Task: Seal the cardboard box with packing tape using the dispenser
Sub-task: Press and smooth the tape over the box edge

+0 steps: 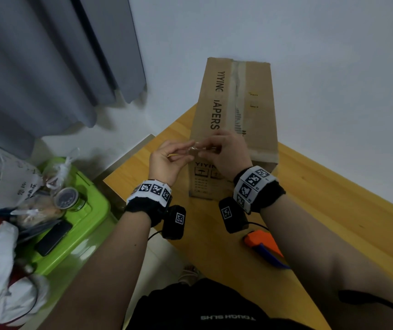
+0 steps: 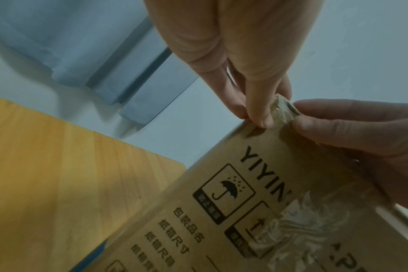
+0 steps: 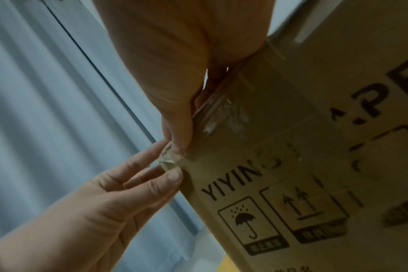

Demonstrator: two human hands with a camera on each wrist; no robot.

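Note:
A long cardboard box [image 1: 235, 103] printed YIYING DIAPERS lies on the wooden table [image 1: 333, 210], with old clear tape along its top seam. Both hands meet at the box's near top edge. My left hand [image 1: 189, 152] and right hand [image 1: 206, 148] each pinch a crumpled scrap of clear tape [image 1: 196, 148] between thumb and fingertips. The left wrist view has the tape scrap [image 2: 283, 110] just above the box's corner [image 2: 245, 184]. In the right wrist view the scrap [image 3: 169, 160] sits at the box [image 3: 291, 165] edge. The orange and blue tape dispenser [image 1: 262, 244] lies on the table under my right forearm, untouched.
A green bin [image 1: 86, 225] at the left holds plastic bags, a round jar [image 1: 68, 198] and a dark phone [image 1: 52, 238]. A grey curtain [image 1: 48, 55] hangs behind it. White wall stands close behind the box. The table's near edge runs diagonally below my arms.

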